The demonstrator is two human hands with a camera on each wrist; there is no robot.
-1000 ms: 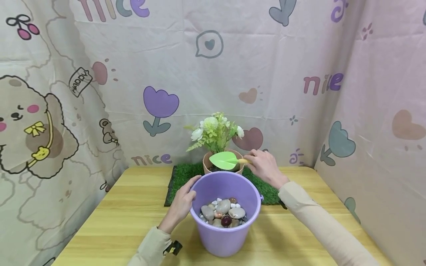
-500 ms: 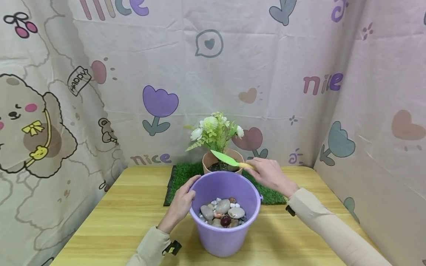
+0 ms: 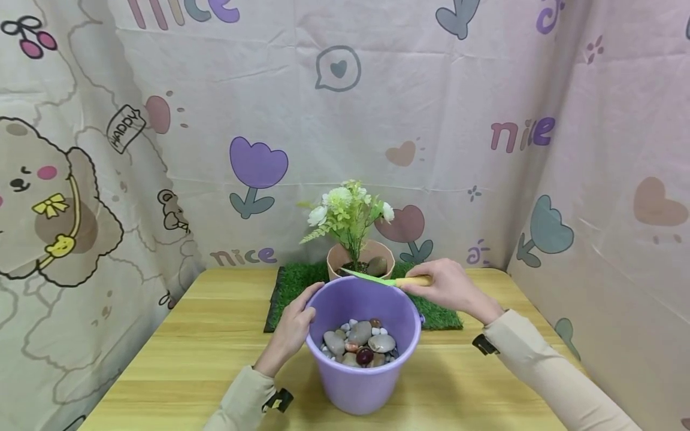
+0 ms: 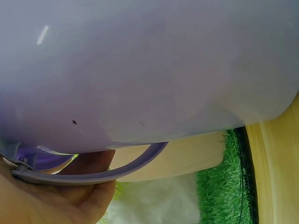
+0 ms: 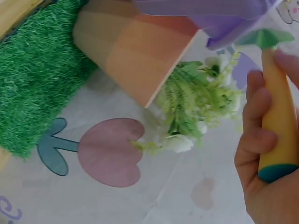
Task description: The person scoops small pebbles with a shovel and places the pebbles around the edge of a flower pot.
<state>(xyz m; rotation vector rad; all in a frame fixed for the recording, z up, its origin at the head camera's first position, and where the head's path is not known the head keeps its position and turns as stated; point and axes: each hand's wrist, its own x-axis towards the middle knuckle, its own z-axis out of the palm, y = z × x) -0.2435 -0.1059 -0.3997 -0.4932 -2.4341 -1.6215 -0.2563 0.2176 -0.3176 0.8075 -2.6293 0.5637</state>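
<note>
Green trowel [image 3: 372, 277] in right hand [image 3: 450, 288]

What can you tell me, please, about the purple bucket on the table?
The purple bucket is smooth plastic by its look, round, open-topped, tapering toward its base. It stands upright on the wooden table, in front of the grass mat. Pebbles in grey, white and dark red cover its bottom. A thin handle hangs down its side. The left hand holds its rim, and the green trowel hovers over its far edge.
</note>
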